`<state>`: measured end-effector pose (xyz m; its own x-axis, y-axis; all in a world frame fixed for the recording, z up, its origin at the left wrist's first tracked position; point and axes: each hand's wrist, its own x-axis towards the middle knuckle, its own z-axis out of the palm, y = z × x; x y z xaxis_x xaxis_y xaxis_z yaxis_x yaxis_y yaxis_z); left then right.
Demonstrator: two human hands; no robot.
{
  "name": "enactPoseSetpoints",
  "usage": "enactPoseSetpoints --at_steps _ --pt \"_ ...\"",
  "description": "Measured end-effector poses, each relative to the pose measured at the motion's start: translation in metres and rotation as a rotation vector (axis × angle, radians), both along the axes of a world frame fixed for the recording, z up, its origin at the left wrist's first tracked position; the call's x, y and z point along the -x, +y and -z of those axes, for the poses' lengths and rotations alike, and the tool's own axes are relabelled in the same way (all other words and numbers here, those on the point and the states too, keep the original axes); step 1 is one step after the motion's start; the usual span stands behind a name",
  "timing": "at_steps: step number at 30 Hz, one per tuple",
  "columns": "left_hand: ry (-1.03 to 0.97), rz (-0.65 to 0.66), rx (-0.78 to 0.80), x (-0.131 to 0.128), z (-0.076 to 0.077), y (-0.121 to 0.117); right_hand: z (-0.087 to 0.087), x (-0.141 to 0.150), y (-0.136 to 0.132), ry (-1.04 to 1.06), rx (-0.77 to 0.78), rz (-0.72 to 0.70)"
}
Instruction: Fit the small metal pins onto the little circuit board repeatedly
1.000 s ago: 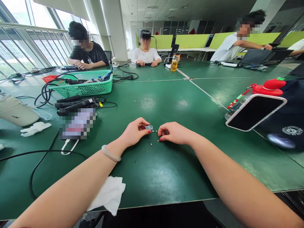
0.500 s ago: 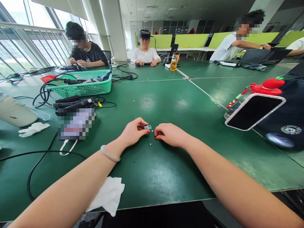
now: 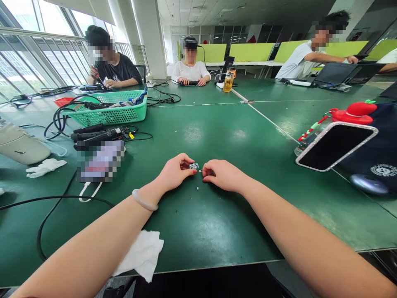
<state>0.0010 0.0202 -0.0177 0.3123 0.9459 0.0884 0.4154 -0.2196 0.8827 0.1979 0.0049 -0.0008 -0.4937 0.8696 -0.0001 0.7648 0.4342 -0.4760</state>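
Observation:
My left hand (image 3: 178, 171) pinches a small circuit board (image 3: 194, 166) with a black-and-white pattern between thumb and fingers. Just right of the board, my right hand (image 3: 221, 176) is curled, with a tiny white piece (image 3: 200, 170) at its fingertips. The exact grip on that piece is too small to see clearly. Another tiny pale piece (image 3: 197, 188) lies on the green table below the hands.
White tissue (image 3: 145, 252) lies by my left forearm. To the left are a phone (image 3: 101, 161), cables and a green basket (image 3: 108, 118). At right a phone (image 3: 336, 145) leans on a red-topped bottle (image 3: 353, 114). Several people sit around the table.
The view has shifted slightly. My right hand has tipped a little near the board, while my left hand keeps its hold. The person at far left has raised a hand.

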Motion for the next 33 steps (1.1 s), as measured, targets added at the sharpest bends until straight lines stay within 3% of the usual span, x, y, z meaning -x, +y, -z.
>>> enactPoseSetpoints --at_steps 9,17,21,33 --pt "0.009 0.001 -0.003 -0.001 -0.001 0.000 0.005 0.003 0.002 -0.003 -0.040 -0.017" --pt "0.004 0.009 0.017 0.000 -0.002 -0.001 0.002 0.006 0.000 0.226 -0.145 0.073" --pt "0.008 0.025 0.013 0.000 -0.001 -0.002 0.004 0.010 -0.002 0.298 -0.186 0.054" --pt "-0.011 0.107 0.023 -0.001 -0.002 -0.005 0.000 0.016 -0.006 0.284 -0.177 0.085"
